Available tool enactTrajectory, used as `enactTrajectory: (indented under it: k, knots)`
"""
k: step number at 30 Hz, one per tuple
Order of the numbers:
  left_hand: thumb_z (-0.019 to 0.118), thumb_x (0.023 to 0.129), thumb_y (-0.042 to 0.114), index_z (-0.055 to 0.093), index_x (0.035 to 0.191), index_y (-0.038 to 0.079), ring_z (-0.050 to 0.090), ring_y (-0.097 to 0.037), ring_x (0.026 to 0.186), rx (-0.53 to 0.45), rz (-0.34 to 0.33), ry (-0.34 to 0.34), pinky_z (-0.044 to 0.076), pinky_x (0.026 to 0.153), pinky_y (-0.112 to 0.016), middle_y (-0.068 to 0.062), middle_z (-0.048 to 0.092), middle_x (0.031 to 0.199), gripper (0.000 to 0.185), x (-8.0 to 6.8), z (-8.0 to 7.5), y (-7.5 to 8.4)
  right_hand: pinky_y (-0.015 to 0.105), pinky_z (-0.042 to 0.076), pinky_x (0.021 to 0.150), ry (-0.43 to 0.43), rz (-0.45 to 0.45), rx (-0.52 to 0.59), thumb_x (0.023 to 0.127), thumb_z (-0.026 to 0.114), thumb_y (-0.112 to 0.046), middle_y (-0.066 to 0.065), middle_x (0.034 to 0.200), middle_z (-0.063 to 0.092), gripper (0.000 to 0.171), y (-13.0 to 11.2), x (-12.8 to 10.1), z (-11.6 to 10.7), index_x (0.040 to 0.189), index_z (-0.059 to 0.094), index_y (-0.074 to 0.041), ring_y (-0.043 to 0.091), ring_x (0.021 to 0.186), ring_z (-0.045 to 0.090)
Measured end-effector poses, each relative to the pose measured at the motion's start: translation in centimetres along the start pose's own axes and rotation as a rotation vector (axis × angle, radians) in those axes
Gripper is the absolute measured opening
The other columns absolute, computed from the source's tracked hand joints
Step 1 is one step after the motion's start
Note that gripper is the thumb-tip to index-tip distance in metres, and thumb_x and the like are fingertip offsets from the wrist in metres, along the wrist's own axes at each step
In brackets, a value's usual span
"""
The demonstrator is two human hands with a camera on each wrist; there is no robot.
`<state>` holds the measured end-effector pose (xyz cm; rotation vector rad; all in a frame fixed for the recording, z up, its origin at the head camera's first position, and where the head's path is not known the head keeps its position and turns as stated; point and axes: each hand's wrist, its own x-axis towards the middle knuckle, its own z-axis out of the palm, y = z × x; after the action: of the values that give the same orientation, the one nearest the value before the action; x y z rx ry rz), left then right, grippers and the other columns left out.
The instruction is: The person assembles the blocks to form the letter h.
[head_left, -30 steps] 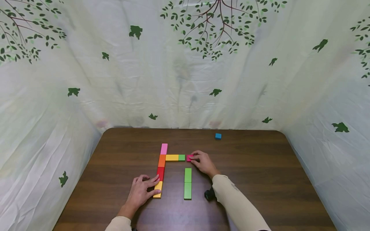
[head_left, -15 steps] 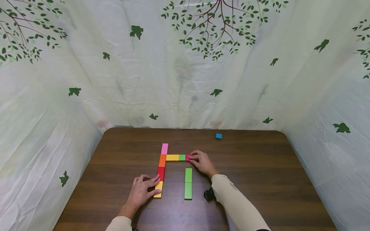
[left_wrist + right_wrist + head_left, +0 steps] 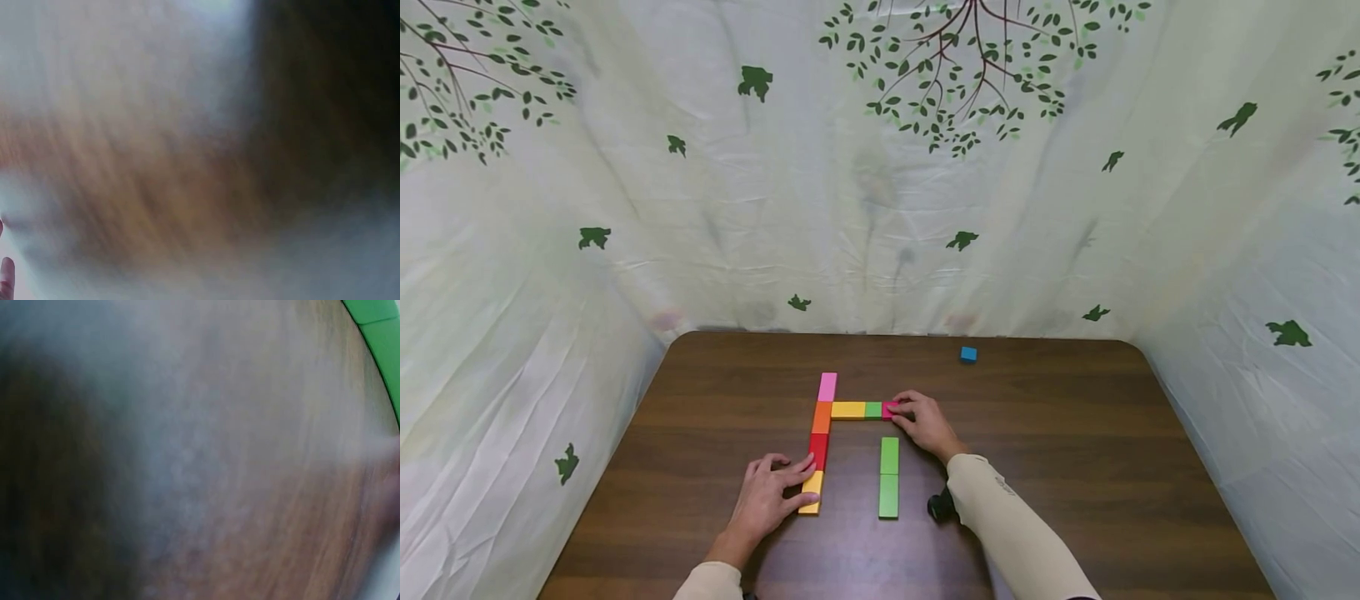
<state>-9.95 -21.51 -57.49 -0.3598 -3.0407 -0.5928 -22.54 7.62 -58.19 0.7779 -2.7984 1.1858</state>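
At centre frame we see the right hand, fingers pinching the magenta block against the green block ending the row, lower left of it the left hand, fingers flat on the yellow block, brown counter, blue cube upper right.

Even soft light, sharp head view bowed at edges, both wrist views blurred

A makeshift recording booth is surrounding me, not a lived-in room; pale cloth sheeting printed with green leaves and branches is hanging on three sides; a plain dark wooden counter is carrying only small coloured blocks.
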Motion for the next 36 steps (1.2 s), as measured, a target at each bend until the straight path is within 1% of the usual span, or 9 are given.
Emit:
enactTrajectory:
  k: [7, 15, 20, 22, 25, 29, 33, 36]
  knots:
    - [0.077, 0.073, 0.049, 0.065, 0.123, 0.021, 0.047, -0.025, 0.11, -0.002, 0.001, 0.0, 0.03, 0.093, -0.048, 0.006, 0.062, 0.129, 0.059, 0.0, 0.0, 0.0, 0.041, 0.045, 0.096, -0.01, 0.029, 0.017, 0.089, 0.069, -0.011, 0.006, 0.115, 0.062, 0.021, -0.1, 0.0, 0.0, 0.108, 0.074, -0.004, 0.025, 0.109, 0.058]
    - [0.077, 0.073, 0.048, 0.065, 0.123, 0.021, 0.048, -0.025, 0.11, 0.0, 0.001, -0.013, 0.03, 0.094, -0.049, 0.006, 0.061, 0.13, 0.058, 0.1, -0.2, 0.0, 0.042, 0.045, 0.096, -0.007, 0.034, 0.011, 0.089, 0.069, -0.012, 0.006, 0.115, 0.062, 0.02, -0.1, 0.1, 0.1, 0.106, 0.074, -0.003, 0.025, 0.109, 0.057]
    - [0.077, 0.072, 0.048, 0.066, 0.123, 0.021, 0.048, -0.025, 0.11, 0.006, -0.008, -0.018, 0.031, 0.094, -0.049, 0.007, 0.062, 0.129, 0.059, 0.1, -0.2, 0.2, 0.043, 0.045, 0.096, 0.017, 0.032, 0.064, 0.087, 0.072, -0.013, 0.006, 0.116, 0.062, 0.021, 0.3, -0.1, 0.0, 0.107, 0.074, -0.005, 0.025, 0.11, 0.057]
    - [0.077, 0.072, 0.049, 0.065, 0.123, 0.021, 0.048, -0.025, 0.111, 0.001, -0.014, -0.019, 0.031, 0.094, -0.05, 0.007, 0.062, 0.129, 0.059, 0.1, -0.2, 0.2, 0.042, 0.046, 0.093, 0.047, 0.027, 0.089, 0.086, 0.074, -0.014, 0.006, 0.115, 0.063, 0.022, 0.7, -0.1, -0.2, 0.106, 0.074, -0.006, 0.025, 0.109, 0.058]
    - [0.076, 0.072, 0.05, 0.065, 0.124, 0.021, 0.047, -0.025, 0.111, -0.006, -0.021, -0.021, 0.031, 0.094, -0.05, 0.007, 0.062, 0.129, 0.06, 0.1, -0.1, 0.1, 0.042, 0.049, 0.089, 0.122, 0.04, 0.133, 0.085, 0.075, -0.013, 0.007, 0.112, 0.064, 0.022, 1.6, -0.3, -0.8, 0.105, 0.074, -0.004, 0.025, 0.105, 0.06]
    - [0.076, 0.072, 0.051, 0.065, 0.123, 0.022, 0.048, -0.025, 0.11, -0.008, -0.014, -0.016, 0.031, 0.094, -0.049, 0.007, 0.062, 0.129, 0.06, 0.1, 0.0, -0.1, 0.043, 0.051, 0.085, 0.253, 0.114, 0.179, 0.084, 0.075, -0.01, 0.011, 0.111, 0.065, 0.023, 3.4, -0.7, -2.3, 0.105, 0.073, 0.0, 0.027, 0.1, 0.062]
    - [0.077, 0.072, 0.049, 0.066, 0.123, 0.022, 0.049, -0.025, 0.109, -0.01, 0.005, -0.002, 0.031, 0.093, -0.049, 0.008, 0.062, 0.129, 0.059, 0.1, 0.0, -0.2, 0.044, 0.051, 0.085, 0.39, 0.203, 0.213, 0.085, 0.074, -0.009, 0.015, 0.111, 0.065, 0.024, 5.6, -1.0, -3.8, 0.106, 0.072, 0.001, 0.03, 0.098, 0.064]
    - [0.077, 0.072, 0.049, 0.066, 0.122, 0.022, 0.049, -0.024, 0.108, -0.005, 0.019, 0.004, 0.032, 0.093, -0.049, 0.009, 0.061, 0.129, 0.059, 0.1, 0.0, -0.2, 0.045, 0.051, 0.086, 0.466, 0.259, 0.254, 0.086, 0.073, -0.008, 0.017, 0.112, 0.064, 0.025, 7.1, -1.2, -4.9, 0.109, 0.071, 0.003, 0.033, 0.1, 0.063]
